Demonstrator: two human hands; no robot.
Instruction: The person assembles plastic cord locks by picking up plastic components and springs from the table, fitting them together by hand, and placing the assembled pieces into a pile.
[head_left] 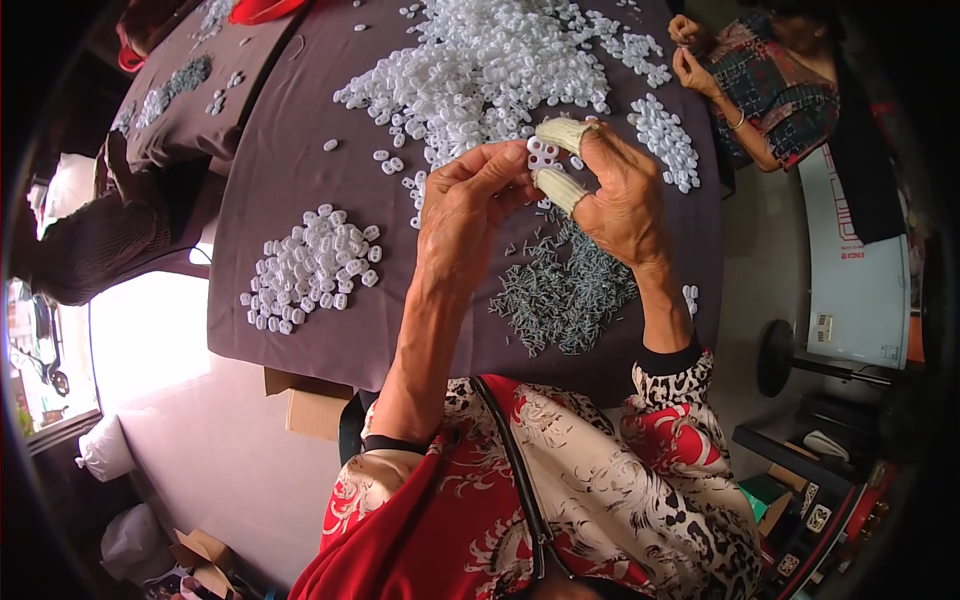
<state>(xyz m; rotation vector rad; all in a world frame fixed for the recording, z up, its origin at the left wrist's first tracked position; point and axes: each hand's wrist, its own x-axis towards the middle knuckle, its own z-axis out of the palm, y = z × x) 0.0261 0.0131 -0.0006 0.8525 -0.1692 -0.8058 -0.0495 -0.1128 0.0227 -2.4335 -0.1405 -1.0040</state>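
Above the table, a small white plastic piece (542, 152) with several dark round holes is held between my two hands. My left hand (462, 205) is closed, pinching its left side between thumb and fingers. From the other side my right hand (622, 190) grips it, with cream cloth covers on the thumb and a finger. Under my right hand lies a heap of small grey metal pins (565, 290), perhaps screws. A large spread of similar white pieces (480, 80) covers the table beyond my hands. Left of my left forearm sits a smaller pile of white pieces (315, 265).
A dark brown cloth covers the table (350, 350). Another small group of white pieces (665, 140) lies to the right. A co-worker (770, 90) sits at the far right, and a second covered table (200, 110) stands to the left. Cardboard boxes (315, 410) rest below the front edge.
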